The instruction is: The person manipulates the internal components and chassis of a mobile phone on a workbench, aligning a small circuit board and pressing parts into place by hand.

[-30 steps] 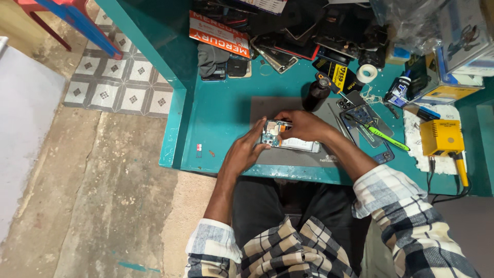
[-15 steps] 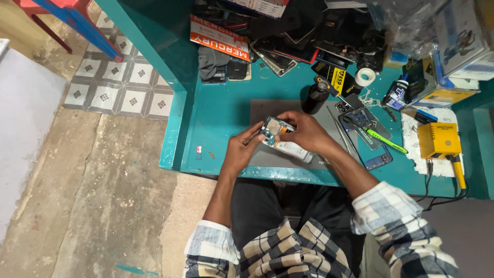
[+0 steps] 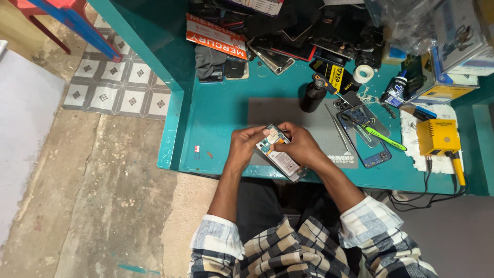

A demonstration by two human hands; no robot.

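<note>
I hold an opened smartphone (image 3: 279,153), back cover off, with its circuit board and pale battery showing, just above the near edge of a teal workbench (image 3: 216,118). My left hand (image 3: 246,145) grips its upper left corner. My right hand (image 3: 297,145) covers its right side, thumb pressing on the top part of the board. A grey work mat (image 3: 288,110) lies under and beyond both hands.
To the right lie metal tweezers (image 3: 339,135), a green-handled tool (image 3: 383,139), another opened phone (image 3: 373,149) and a yellow soldering unit (image 3: 436,137). A black bottle (image 3: 312,96), a tape roll (image 3: 364,73), phone parts and boxes crowd the back. A tiled floor lies to the left.
The hands and phone stay in nearly the same place over the mat's near edge. My fingers have shifted slightly on the top of the phone.
</note>
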